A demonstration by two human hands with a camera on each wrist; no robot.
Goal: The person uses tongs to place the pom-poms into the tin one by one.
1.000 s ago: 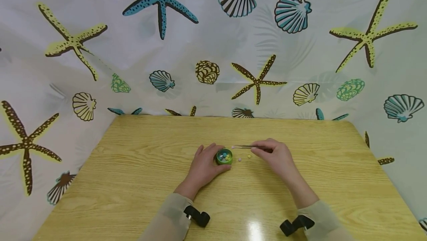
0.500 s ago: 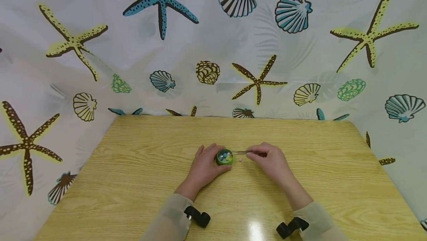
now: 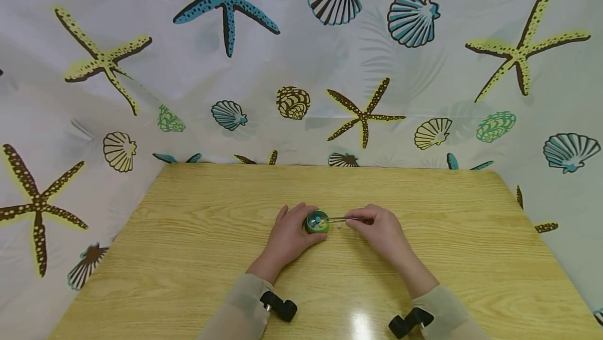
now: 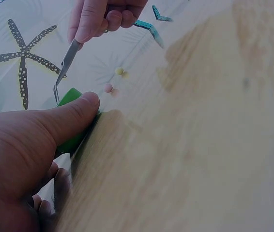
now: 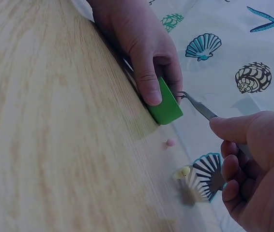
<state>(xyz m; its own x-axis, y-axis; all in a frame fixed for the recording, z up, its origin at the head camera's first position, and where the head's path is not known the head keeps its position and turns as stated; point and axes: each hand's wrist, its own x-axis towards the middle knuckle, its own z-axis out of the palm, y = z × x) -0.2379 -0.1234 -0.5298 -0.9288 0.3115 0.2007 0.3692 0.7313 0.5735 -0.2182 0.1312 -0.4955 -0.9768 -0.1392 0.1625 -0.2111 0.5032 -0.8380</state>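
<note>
My left hand [image 3: 288, 233] grips a small green cup [image 5: 167, 107], with the thumb on the near side and fingers behind. Several small balls, blue and yellow among them, lie in the cup in the head view. My right hand [image 3: 380, 226] pinches metal tweezers [image 4: 68, 62] with bent tips. Those tips reach over the cup's opening from the right, and no ball shows between them in the right wrist view. Just right of the cup, a pink ball [image 5: 170, 142] and a yellow ball [image 5: 186, 171] rest on the table; the right hand hides the yellow one in the head view.
The wood-grain table [image 3: 212, 199] stretches to both sides of the hands. Behind it and at its sides hangs a white cloth [image 3: 264, 78] printed with starfish and shells. Each sleeve carries a black wrist mount [image 3: 282, 308].
My right hand has moved left and slightly down, bringing the tweezers from beside the cup to over it. The pale ball at their tips a second ago no longer shows there. The left hand keeps still.
</note>
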